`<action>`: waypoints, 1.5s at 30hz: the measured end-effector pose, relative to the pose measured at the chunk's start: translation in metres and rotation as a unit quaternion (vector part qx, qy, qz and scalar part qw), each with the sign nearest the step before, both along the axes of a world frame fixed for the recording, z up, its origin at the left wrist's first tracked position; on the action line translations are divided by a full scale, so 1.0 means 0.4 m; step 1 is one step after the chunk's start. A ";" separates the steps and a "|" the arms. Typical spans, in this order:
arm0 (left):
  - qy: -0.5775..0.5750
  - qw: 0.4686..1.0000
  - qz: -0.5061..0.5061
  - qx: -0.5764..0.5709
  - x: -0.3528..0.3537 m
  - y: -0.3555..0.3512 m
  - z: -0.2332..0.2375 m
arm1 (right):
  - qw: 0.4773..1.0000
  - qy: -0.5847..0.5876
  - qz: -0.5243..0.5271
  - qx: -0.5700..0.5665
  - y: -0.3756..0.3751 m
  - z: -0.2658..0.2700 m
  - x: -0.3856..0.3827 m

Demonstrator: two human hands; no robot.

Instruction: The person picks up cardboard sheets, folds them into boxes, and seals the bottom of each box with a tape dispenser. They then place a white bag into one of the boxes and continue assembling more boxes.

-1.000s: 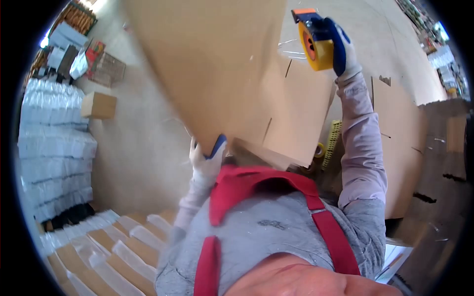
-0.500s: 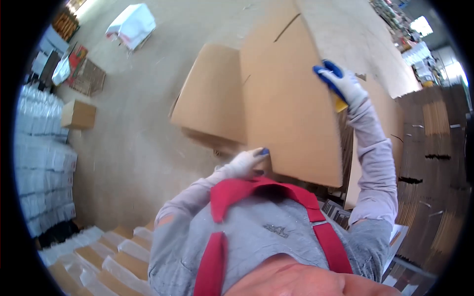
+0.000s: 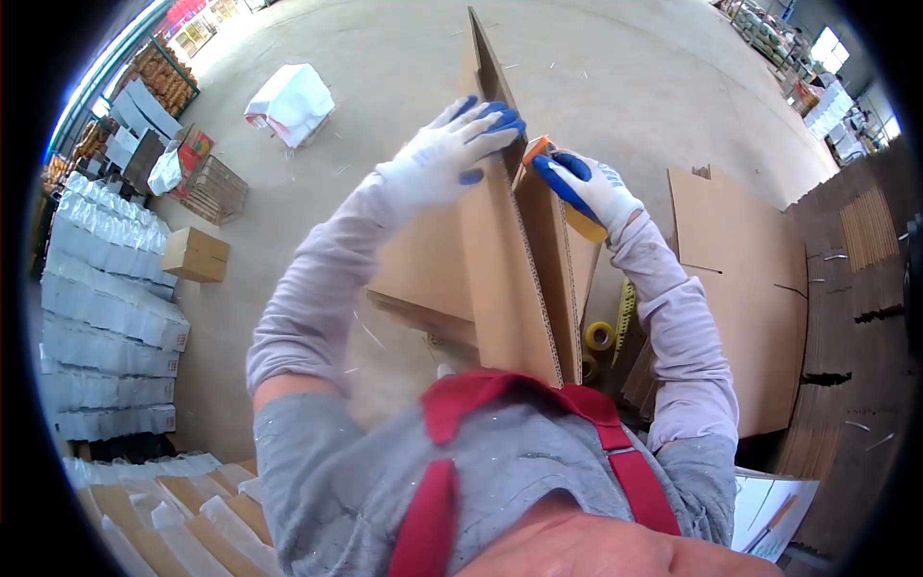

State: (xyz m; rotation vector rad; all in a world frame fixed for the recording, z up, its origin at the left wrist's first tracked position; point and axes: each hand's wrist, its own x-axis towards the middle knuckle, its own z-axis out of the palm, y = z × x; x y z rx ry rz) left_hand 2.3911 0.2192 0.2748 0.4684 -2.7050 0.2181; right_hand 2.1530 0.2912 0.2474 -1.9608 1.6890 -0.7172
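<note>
A partly opened cardboard box [image 3: 500, 231] stands on edge in front of my chest, its flaps and corrugated edges facing up. My left hand [image 3: 452, 149], in a white glove with blue fingertips, lies over the box's upper left edge, fingers spread. On the right, my right hand [image 3: 582, 188] is closed around a tape dispenser [image 3: 585, 223] with an orange end and yellow tape, close to the box's right panel. More flat cardboard [image 3: 423, 260] lies to the left of the box and below it.
Flat cardboard sheets [image 3: 740, 279] and tall stacks of cardboard [image 3: 856, 317] stand at the right. A yellow tape roll [image 3: 600, 336] lies near my waist. White wrapped bundles [image 3: 111, 308] are piled at left, near a small closed box [image 3: 196, 255] on the floor.
The cardboard has turned from a broad flat face to a narrow, opened shape. My left hand has moved up from its lower edge to the top. My right hand has shifted left and slightly down.
</note>
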 end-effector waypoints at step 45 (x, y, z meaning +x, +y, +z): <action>-0.213 0.707 0.193 0.646 -0.096 0.301 0.096 | 0.955 0.237 0.171 -0.042 -0.058 0.129 -0.104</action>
